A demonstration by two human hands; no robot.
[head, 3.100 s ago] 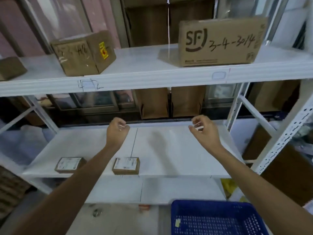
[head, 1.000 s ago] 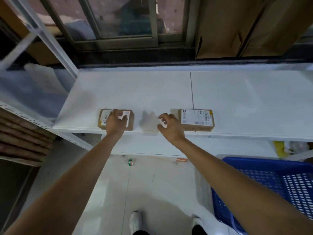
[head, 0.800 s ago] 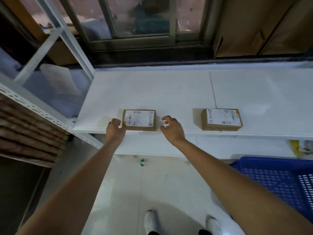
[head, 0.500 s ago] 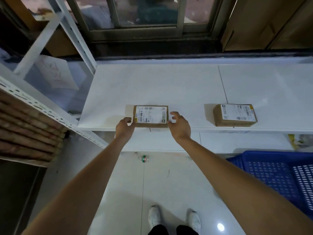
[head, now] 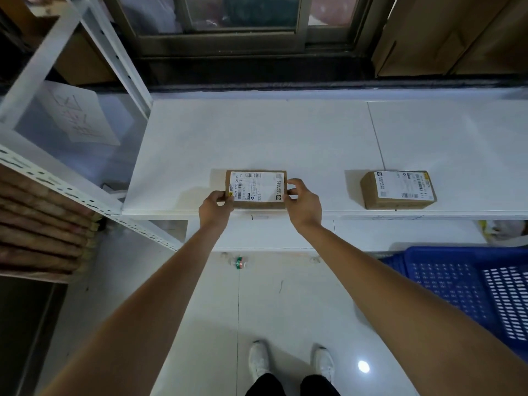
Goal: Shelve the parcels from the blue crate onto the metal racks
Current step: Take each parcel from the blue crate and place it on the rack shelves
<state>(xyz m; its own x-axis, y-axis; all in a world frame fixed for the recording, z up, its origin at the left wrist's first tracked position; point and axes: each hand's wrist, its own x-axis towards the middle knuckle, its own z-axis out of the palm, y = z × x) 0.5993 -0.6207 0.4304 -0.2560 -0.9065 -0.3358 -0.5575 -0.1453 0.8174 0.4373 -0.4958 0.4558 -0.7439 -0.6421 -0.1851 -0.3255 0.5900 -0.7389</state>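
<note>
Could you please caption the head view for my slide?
Both hands, left and right, grip a parcel on the shelf.

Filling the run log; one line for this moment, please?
left hand + right hand: grip on parcel | on shelf front edge | second parcel untouched

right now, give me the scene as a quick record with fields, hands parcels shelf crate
left hand: gripping the left end of the held parcel
right hand: gripping its right end
held parcel: flat on the shelf near the front edge, label up
second parcel: same shelf, to the right, apart, untouched
blue crate: on the floor at lower right, visible part shows no parcels
small bottle: on the floor under the shelf
</note>
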